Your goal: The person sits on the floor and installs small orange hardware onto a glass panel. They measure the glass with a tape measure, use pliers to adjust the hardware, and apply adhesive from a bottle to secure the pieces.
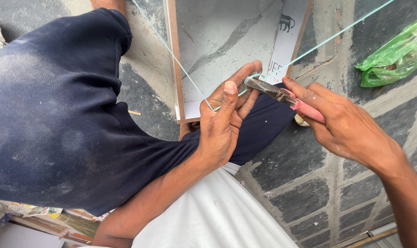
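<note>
Pliers [282,95] with pink handles are clamped in the curled fingers of the right hand [342,124], their dark jaws closed on a thin green string [190,78]. Just left of the pliers, the string is pinched between thumb and fingertips of the left hand [224,121], which is nearly closed around it. Beyond the pliers, the string is stretched taut in two directions across a wood-edged grey panel [217,41]. Far right of the pliers, a green plastic bag [394,53] is seen on the paving. The string could likely snap or slip if squeezed too hard; a fingertip could be nipped, being so near the jaws.
</note>
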